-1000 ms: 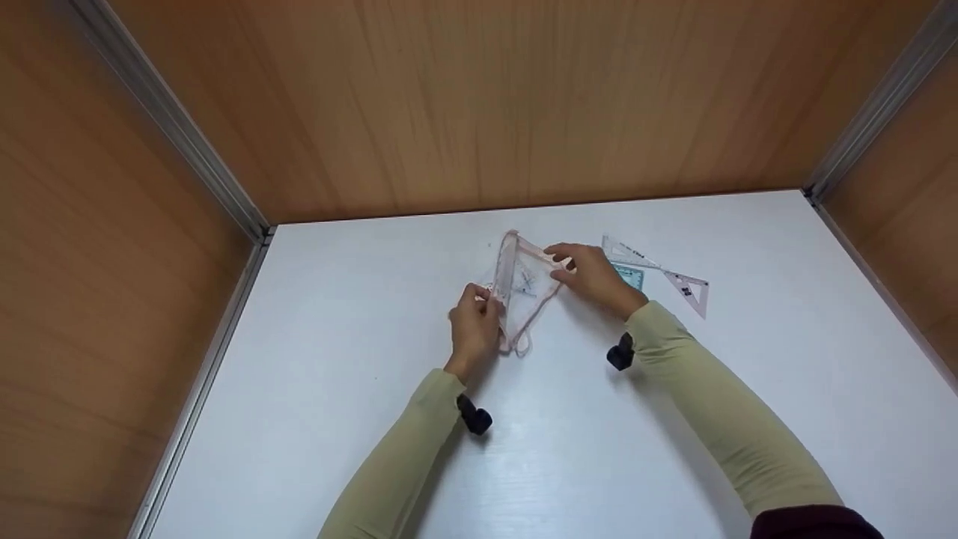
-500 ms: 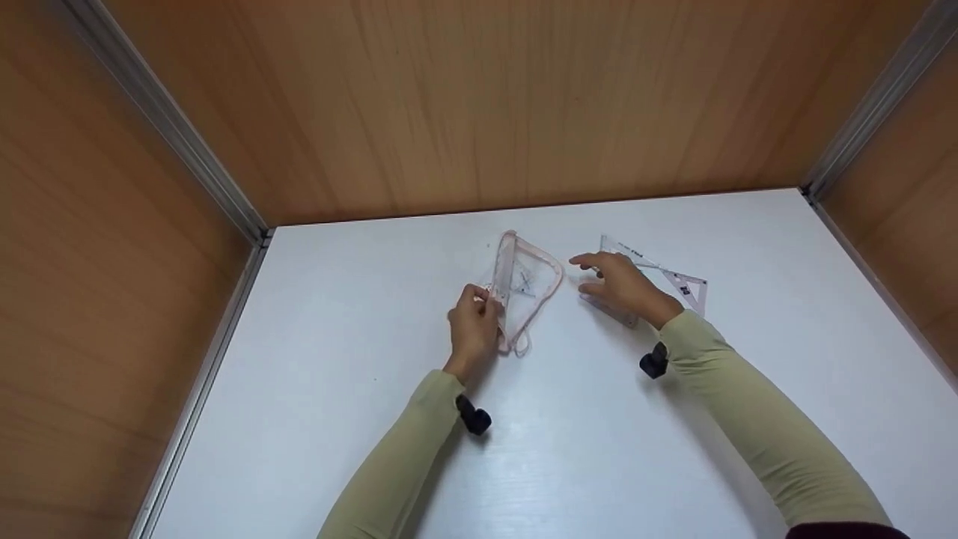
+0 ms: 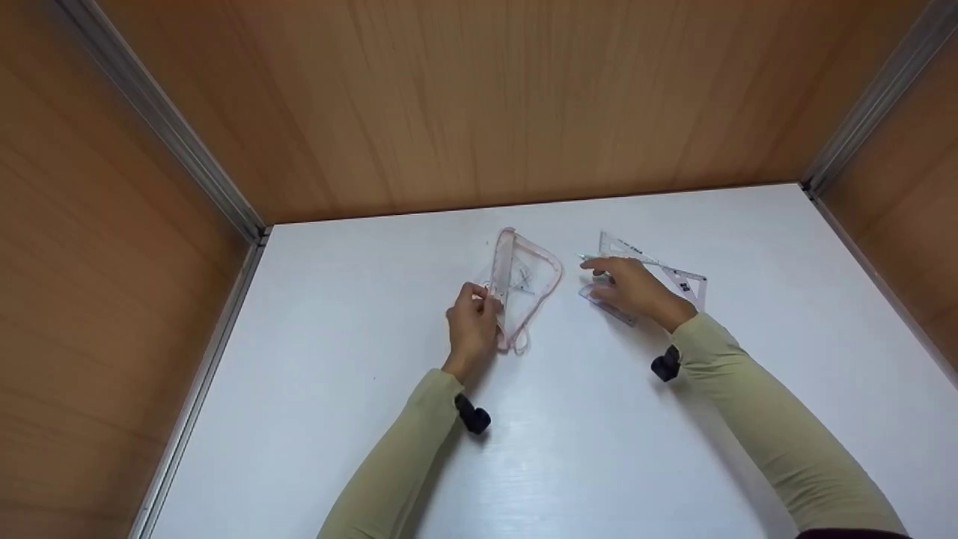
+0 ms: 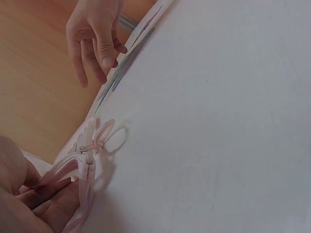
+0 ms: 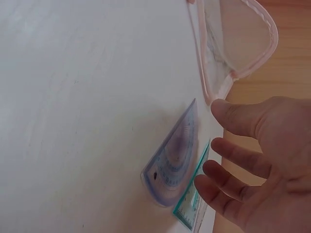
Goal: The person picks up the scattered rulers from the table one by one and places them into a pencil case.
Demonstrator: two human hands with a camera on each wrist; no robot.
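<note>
Clear pouch [image 3: 524, 288] with pink zip edging — stands near the middle of the white table [image 3: 569, 449], mouth gaping open, some small items inside too blurred to name. In the right wrist view the same pouch [image 5: 238, 43] shows its open pink rim and see-through wall. The zip pull and its loop [image 4: 99, 141] hang at the near end of the pouch [image 4: 82, 165].

Left hand [image 3: 473, 326]: fingers curled around the near edge of the pouch, pinching the pink zip band; the left wrist view shows the fingers [image 4: 46, 191] closed on that band.

Right hand [image 3: 632, 288]: just to the right of the pouch and apart from it, held over the drawing tools, fingers spread and only slightly bent, gripping nothing. In the right wrist view the hand [image 5: 255, 160] has its fingertips just beside the tools; whether they touch cannot be told. The same hand [image 4: 95, 36] shows in the left wrist view, fingers loosely extended.

Tools under the right hand: a clear bluish protractor [image 5: 172, 158] flat on the table, a teal-edged ruler [image 5: 192, 204] beside it, partly overlapping. A clear set square [image 3: 677, 273] lies behind the hand, toward the wooden back wall [image 3: 479, 105].

Light green sleeves [image 3: 404, 464] on both arms — a black wrist mount [image 3: 473, 415] on each.
</note>
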